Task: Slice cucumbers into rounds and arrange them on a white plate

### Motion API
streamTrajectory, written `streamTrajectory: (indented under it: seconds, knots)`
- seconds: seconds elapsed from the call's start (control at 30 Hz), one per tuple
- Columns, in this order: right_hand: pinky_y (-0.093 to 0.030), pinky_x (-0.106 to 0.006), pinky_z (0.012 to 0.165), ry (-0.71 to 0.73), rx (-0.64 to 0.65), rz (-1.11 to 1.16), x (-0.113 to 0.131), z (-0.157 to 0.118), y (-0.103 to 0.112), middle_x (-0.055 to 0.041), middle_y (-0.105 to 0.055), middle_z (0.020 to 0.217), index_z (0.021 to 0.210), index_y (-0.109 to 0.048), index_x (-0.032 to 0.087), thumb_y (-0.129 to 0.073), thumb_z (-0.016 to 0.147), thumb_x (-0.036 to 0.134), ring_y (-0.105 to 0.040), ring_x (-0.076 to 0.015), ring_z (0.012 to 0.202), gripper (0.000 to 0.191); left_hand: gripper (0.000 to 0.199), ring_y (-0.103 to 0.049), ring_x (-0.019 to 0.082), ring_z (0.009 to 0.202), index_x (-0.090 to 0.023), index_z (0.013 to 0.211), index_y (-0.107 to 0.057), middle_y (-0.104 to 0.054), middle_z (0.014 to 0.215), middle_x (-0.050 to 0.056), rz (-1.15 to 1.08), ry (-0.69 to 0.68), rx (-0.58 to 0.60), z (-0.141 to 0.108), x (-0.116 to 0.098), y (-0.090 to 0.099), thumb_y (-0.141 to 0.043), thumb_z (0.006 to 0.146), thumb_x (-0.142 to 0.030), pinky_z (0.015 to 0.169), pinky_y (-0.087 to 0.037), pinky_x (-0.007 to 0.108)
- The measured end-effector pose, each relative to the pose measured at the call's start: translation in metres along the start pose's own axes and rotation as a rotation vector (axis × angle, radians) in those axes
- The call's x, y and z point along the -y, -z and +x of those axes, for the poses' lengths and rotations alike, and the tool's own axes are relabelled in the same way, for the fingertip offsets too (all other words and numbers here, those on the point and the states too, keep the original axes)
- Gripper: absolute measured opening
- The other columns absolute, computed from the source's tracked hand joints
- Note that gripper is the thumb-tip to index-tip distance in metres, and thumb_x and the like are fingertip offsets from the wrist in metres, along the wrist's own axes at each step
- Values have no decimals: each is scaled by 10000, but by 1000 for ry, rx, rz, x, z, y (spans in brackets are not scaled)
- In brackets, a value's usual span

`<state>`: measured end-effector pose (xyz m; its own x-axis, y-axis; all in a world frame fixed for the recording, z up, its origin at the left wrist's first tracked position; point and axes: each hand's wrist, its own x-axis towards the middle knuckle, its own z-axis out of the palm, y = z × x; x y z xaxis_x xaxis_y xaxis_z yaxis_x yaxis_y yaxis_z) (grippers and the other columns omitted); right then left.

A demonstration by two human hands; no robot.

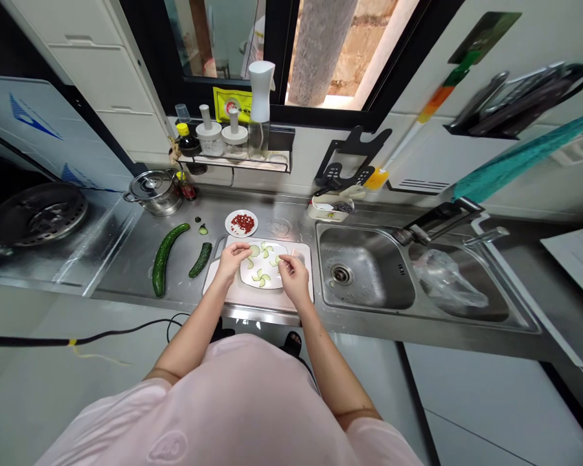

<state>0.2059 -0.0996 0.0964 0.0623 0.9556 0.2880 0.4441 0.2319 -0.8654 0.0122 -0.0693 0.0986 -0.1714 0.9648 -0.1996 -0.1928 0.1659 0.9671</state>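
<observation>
Well left of the plate [263, 266], a pot [162, 205] stands on the tabletop [126, 259]. A long cucumber [161, 259] lies nearer the plate, then a short cucumber [200, 260]. The left hand [230, 262] is over the plate's left side, its grip pinching a round slice [255, 250]. Behind the plate sits a dish [228, 223] of red bits [243, 224]. The plate rests on a board [236, 294] — pale-green pieces [261, 278] fanned across it. At its right side, the right hand [295, 278] brings its fingertips near another piece — pinched or not, I can't tell. Right of the plate is the sink [369, 259].
</observation>
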Motion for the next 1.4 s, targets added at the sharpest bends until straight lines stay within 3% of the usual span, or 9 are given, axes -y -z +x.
streamTrajectory:
  seconds: [0.23, 0.47, 0.6, 0.77, 0.9, 1.03, 1.17, 1.4]
  knots:
    - [-400, -339, 869, 174, 153, -55, 39, 31, -1, -42, -625, 950, 1007, -659, 245, -526, 871, 315, -533, -208, 966, 203, 271, -580, 106, 681, -145, 809, -642, -630, 722, 5, -1, -49, 129, -24, -23, -17, -769, 602, -264, 662, -443, 223]
    - [-397, -327, 832, 126, 228, 17, 41, 37, -14, -18, -627, 835, 762, -631, 225, -533, 854, 309, -536, -191, 896, 158, 360, -557, 86, 641, -171, 908, -631, -632, 733, -3, -20, -36, 141, -28, -26, -18, -774, 613, -318, 591, -401, 187]
    - [-412, -272, 711, 44, 195, 133, 41, 39, -13, -19, -642, 849, 753, -625, 214, -526, 843, 331, -551, -175, 885, 179, 410, -524, 66, 542, -176, 928, -629, -661, 762, 26, -112, 206, 105, -29, -18, -13, -630, 722, -530, 463, -308, 171]
    - [-416, -266, 710, 7, 149, 181, 41, 41, -12, -12, -654, 850, 743, -617, 209, -537, 826, 334, -562, -169, 880, 169, 607, -535, 95, 515, -129, 782, -642, -641, 706, 73, -295, 612, 429, -37, -10, -18, -474, 738, -711, 436, -325, 187]
    - [-419, -273, 734, 12, 159, 181, 43, 41, -11, -18, -652, 861, 741, -611, 208, -529, 824, 328, -563, -173, 899, 167, 590, -537, 111, 511, -140, 816, -640, -631, 698, 70, -411, 715, 485, -39, -14, -26, -474, 747, -702, 455, -370, 210]
    - [-421, -280, 747, 26, 167, 184, 44, 40, -10, -20, -647, 866, 729, -607, 205, -525, 817, 312, -564, -169, 893, 161, 516, -532, 110, 503, -152, 813, -621, -619, 684, 55, -428, 698, 485, -36, -21, -29, -498, 772, -651, 452, -379, 213]
    - [-422, -282, 743, 46, 176, 179, 43, 40, -8, -21, -642, 870, 718, -607, 206, -529, 814, 309, -560, -169, 899, 161, 365, -511, 89, 495, -169, 841, -613, -610, 688, 22, -431, 630, 407, -31, -22, -27, -588, 765, -526, 444, -369, 196]
    - [-427, -272, 722, 41, 188, 181, 38, 41, -10, -24, -637, 859, 716, -615, 208, -543, 810, 313, -556, -169, 905, 158, 314, -535, 58, 584, -177, 861, -606, -621, 794, 9, -347, 412, 284, -29, -24, -21, -742, 656, -372, 471, -356, 154]
